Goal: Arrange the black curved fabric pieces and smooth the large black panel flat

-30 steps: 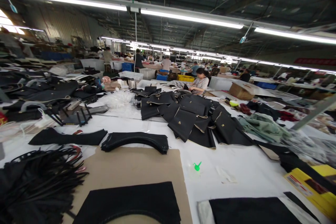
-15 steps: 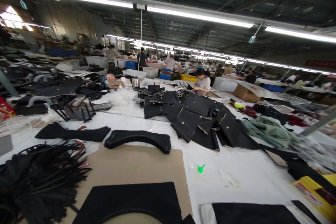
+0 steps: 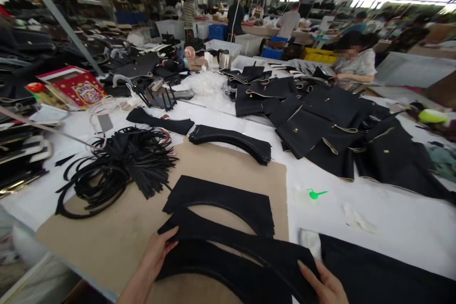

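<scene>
Black curved piece (image 3: 238,237) is pinched at its ends by the left hand (image 3: 156,249) and right hand (image 3: 323,282), probably to stop it sagging, over a similar piece (image 3: 212,260) on a brown sheet (image 3: 131,225) (perhaps laid there to shield the white tabletop (image 3: 402,209)).

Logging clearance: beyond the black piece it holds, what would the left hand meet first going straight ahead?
Probably the black curved-edge panel lying ahead on the brown board, though the left hand might pass over it; its height is unclear.
</scene>
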`<state>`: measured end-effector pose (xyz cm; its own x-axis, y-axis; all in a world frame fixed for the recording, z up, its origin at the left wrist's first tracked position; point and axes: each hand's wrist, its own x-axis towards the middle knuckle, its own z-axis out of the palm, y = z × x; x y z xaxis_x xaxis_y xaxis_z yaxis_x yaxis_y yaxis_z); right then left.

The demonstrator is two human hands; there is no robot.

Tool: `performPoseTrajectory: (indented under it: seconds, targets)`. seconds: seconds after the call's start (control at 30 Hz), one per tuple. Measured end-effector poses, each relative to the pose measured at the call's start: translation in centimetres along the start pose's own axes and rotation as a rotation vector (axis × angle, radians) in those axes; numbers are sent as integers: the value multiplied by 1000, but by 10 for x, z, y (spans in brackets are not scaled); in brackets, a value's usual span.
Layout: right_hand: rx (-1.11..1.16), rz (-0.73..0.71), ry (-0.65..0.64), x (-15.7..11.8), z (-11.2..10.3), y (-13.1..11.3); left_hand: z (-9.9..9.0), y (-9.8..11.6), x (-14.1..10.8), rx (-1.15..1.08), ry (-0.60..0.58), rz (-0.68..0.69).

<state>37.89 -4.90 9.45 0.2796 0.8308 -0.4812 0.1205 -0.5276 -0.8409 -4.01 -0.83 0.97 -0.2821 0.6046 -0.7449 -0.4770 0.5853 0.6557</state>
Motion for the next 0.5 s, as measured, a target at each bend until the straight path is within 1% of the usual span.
performPoseTrajectory:
  seconds: [0.13,0.2,0.27,0.4,0.5]
  targets:
    - [-79,18,41,22,20,37,-8,1,9,171,42,-3]
    - [-116,24,33,28,30,51,-10,-1,16,244,81,-18]
    - [-164,26,36,32,35,64,-11,-2,22,292,110,-27]
    - [-288,52,95,33,31,81,-8,3,22,378,81,8]
    - [-312,74,101,32,22,80,-5,17,12,421,31,72]
